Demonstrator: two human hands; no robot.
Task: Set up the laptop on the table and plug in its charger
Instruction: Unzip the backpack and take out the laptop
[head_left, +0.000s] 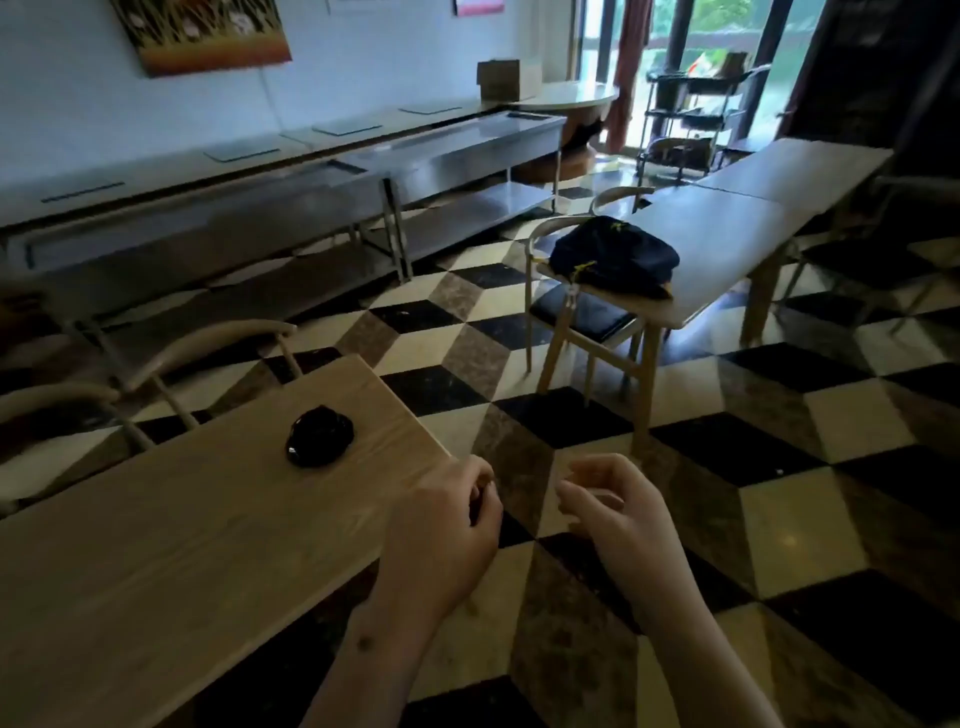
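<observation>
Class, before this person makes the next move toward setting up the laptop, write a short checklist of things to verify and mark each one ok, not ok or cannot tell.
1. Laptop in sight: not ok; none visible, though the dark bag on the far table may hold it.
2. Near table has bare space: ok.
3. Black bundle on it is the charger: cannot tell.
4. Left hand free: ok, fingers loosely curled, nothing held.
5. Right hand free: ok.
6. Wall socket in view: not ok.
</observation>
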